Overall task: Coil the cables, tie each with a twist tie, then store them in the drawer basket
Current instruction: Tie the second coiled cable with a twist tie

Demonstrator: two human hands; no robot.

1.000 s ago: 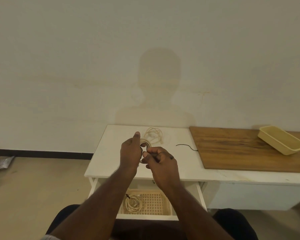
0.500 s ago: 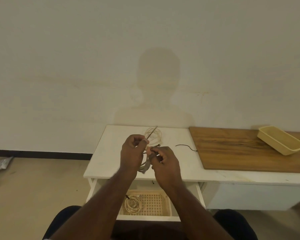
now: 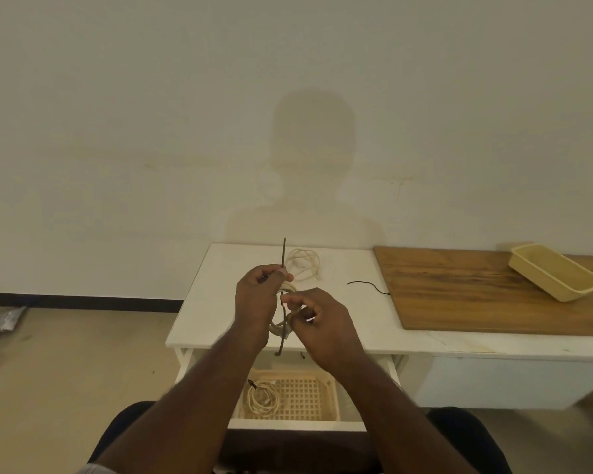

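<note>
A coiled cable is held above the front edge of the white counter, over the open drawer. The left hand is closed round the coil and pinches the upper end of a dark twist tie; the right hand pinches the coil and tie lower down, so both grips are narrow.

The tie's two ends are best brought together and twisted tightly while the loops are kept bunched, or the coil may spring loose.

One tied coil already lies in the drawer basket. Another cable waits near the counter's back edge, and a spare tie lies toward its right. A wooden board carries a beige tray. A plain wall stands behind.
</note>
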